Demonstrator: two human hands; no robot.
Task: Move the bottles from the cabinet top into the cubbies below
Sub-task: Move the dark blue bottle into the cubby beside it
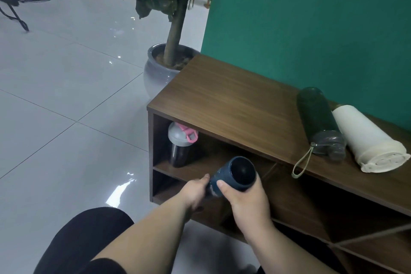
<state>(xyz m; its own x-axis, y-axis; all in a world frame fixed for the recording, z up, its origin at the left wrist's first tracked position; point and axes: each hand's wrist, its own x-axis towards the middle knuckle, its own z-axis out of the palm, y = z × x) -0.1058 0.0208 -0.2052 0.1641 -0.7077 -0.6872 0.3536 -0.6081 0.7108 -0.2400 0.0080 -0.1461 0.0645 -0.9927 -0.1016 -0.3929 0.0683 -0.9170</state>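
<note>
You hold the blue bottle (233, 174) in both hands, lying on its side just in front of the upper cubby (222, 151) of the cabinet (233, 104). Its long axis runs from your left hand (195, 191) at the lower, narrower end up to the round dark end that faces you, near your right hand (246, 198). Your right fingers (222, 187) wrap around the wide body, thumb pressed on its near side; your left fingers close over the far end, though how they sit there is hidden.

The cubby opening lies beyond and slightly above the bottle, so the move turns on swinging that axis upright or pushing it straight in. The shaker bottle (181, 142) already stands at the cubby's left end, so aim to its right.

The green bottle (315, 115) and white bottle (367, 138) still lie touching side by side on the cabinet top, nearer your right hand.
</note>
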